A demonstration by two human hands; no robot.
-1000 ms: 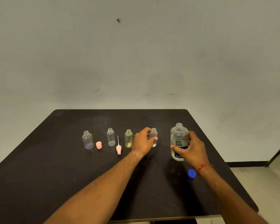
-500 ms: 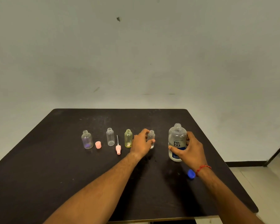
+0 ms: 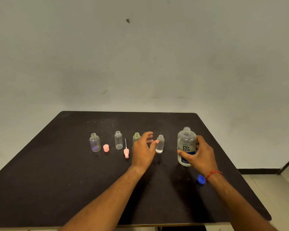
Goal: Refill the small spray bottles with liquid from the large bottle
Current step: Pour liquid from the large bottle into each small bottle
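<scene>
Table (image 3: 40, 180) (black) bearing large bottle (image 3: 186, 140); pale wall (image 3: 207, 47) behind.

Four small clear bottles stand upright and uncapped in a row: a round bottle (image 3: 95, 142) at the left end, a slim bottle (image 3: 118, 140), a partly hidden yellowish bottle (image 3: 136, 136), and a fourth bottle (image 3: 160, 144) holding a little liquid. The large bottle (image 3: 185, 144), clear with a "re-nu" label, is upright and open at the right, gripped by the right hand (image 3: 199, 156).

Dark table (image 3: 57, 180) carries small bottles (image 3: 118, 140), large bottle (image 3: 186, 140), pink cap (image 3: 106, 148), perhaps blue cap (image 3: 200, 179).
</scene>
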